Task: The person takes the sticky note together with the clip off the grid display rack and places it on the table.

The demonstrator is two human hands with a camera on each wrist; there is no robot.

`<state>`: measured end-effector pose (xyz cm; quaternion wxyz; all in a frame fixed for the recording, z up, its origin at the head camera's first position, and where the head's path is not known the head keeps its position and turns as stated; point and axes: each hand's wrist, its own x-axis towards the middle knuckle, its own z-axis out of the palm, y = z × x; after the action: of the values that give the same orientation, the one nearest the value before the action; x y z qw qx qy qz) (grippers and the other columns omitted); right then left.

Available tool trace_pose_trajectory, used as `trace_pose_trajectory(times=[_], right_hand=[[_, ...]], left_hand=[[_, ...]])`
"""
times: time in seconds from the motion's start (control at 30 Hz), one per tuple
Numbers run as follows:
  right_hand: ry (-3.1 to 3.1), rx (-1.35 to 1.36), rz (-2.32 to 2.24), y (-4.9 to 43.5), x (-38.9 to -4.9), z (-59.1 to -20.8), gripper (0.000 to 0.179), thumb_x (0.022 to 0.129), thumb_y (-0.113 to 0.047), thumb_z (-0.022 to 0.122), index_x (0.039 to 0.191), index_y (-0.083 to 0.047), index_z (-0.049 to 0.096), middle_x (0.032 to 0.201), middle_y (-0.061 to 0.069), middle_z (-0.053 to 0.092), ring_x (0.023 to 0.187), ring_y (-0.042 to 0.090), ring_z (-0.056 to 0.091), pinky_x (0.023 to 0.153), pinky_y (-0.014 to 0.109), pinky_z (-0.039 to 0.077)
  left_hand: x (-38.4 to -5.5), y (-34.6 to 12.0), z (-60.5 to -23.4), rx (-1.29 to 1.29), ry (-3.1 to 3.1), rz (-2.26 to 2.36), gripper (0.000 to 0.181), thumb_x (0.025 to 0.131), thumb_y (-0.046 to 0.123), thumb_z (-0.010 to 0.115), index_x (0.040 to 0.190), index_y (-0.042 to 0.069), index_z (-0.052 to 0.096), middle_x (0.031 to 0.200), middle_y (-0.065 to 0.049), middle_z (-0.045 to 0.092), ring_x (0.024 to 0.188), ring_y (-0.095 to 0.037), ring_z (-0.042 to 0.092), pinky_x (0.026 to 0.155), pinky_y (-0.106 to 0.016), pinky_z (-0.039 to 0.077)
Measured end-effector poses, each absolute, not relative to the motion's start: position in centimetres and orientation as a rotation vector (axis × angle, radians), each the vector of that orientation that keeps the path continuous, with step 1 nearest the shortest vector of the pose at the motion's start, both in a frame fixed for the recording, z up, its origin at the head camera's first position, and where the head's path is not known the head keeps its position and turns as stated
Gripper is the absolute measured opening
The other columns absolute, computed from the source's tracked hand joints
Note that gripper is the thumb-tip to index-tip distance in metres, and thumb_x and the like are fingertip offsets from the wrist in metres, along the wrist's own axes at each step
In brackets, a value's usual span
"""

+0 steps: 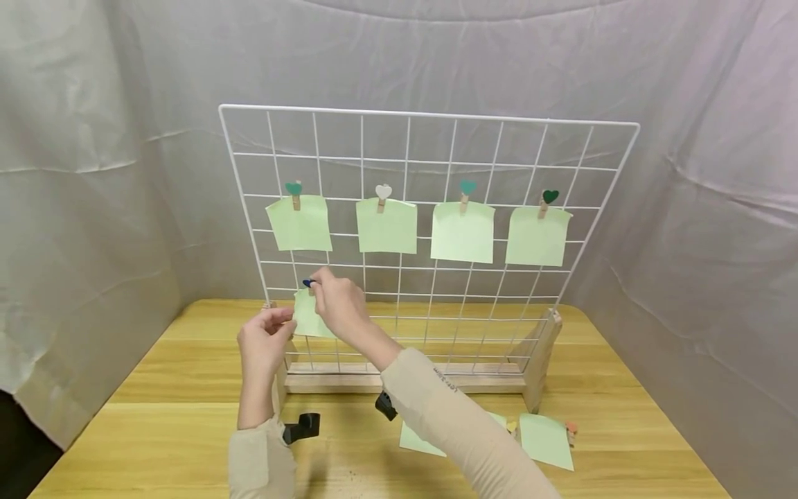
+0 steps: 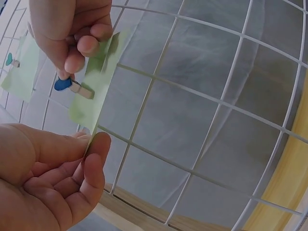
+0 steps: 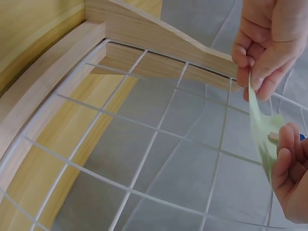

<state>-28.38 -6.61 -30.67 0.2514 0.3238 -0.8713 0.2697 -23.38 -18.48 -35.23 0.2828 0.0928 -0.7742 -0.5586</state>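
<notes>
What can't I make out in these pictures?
Head view: part of the held note, behind the right hand.
Head view: part of a loose note, behind the right sleeve.
Head view: sleeve lettering, too small to read.
Right wrist view: part of the blue clip, behind fingers.

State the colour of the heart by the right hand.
Blue; the heart shows best in the left wrist view.

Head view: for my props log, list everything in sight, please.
Curtain: count unclear, grey, surrounding
Table: 1, yellow, below
Grid: 1, white, in stand
Stand: 1, pale wood, tabletop
Hung notes: 4, green, grid
Hung clips: 4; two teal, white, dark green; grid
Held note: 1, green, left hand
Held clip: 1, blue, right hand
Loose notes: at least 2, green, table
Loose clips: 2, yellow, orange, table
Gadgets: 2, black, by wrists
Sleeves: 2, beige, forearms
Hands: 2, bare, lower-left grid
</notes>
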Motion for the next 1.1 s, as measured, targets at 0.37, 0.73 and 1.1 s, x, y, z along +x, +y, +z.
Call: trace_pose_trajectory(times=[0.37, 0.73, 1.1], right_hand=[[-2.302, 0.940, 0.852, -5.7, -27.9, -30.6, 0.015, 0.092, -0.012, 0.049, 0.102, -0.004, 0.056, 0.065, -0.001, 0.062, 0.047, 0.005, 0.048, 0.042, 0.015, 0.032], [-2.282, 0.970, 1.124, -4.2, -27.5, -30.7, 0.018, 0.093, -0.009, 0.045, 0.106, 0.002, 0.053, 0.060, 0.002, 0.056, 0.044, 0.003, 0.045, 0.040, 0.015, 0.036], [-2.188, 0.966, 1.414, -2.5, -27.5, -31.1, 0.019, 0.092, -0.005, 0.046, 0.105, 0.007, 0.054, 0.057, 0.004, 0.053, 0.036, 0.007, 0.043, 0.035, 0.021, 0.040]], left_hand=[[-23.3, -18.4, -35.6, 0.190, -2.025, -1.553, 0.004, 0.078, -0.009, 0.061, 0.082, -0.009, 0.062, 0.087, -0.021, 0.061, 0.059, -0.004, 0.054, 0.054, -0.017, 0.048], [-22.7, -18.1, -35.7, 0.158, -2.088, -1.580, 0.007, 0.081, -0.008, 0.057, 0.087, -0.009, 0.062, 0.087, -0.019, 0.060, 0.062, -0.006, 0.052, 0.058, -0.019, 0.048], [-22.0, -17.7, -35.8, 0.169, -2.237, -1.574, 0.010, 0.083, -0.002, 0.057, 0.090, -0.007, 0.062, 0.086, -0.015, 0.060, 0.070, -0.014, 0.052, 0.059, -0.017, 0.044]])
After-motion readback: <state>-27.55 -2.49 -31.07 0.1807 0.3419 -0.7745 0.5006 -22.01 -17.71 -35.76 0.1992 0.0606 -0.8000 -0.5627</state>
